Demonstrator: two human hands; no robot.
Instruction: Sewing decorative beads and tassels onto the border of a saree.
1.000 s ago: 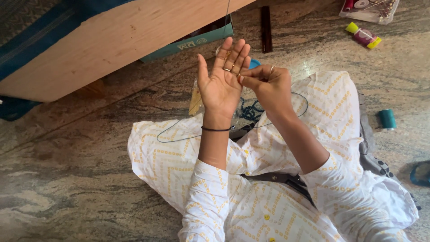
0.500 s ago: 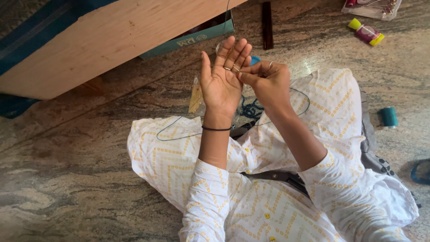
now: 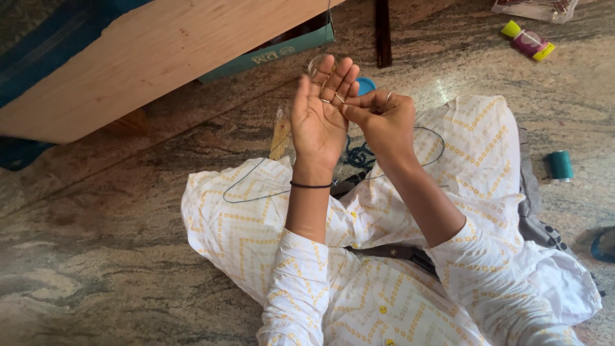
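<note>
Thread (image 3: 333, 80) hardly visible, still around open left hand (image 3: 318, 122), right hand (image 3: 382, 118) still pinching it, fingertips closer now.

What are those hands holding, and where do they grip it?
The right hand pinches something thin at its fingertips against the open left hand; it may be the dark thread, but the pinch is too small to tell.

Glossy stone floor (image 3: 96, 282), matt wood board (image 3: 147, 57).
</note>
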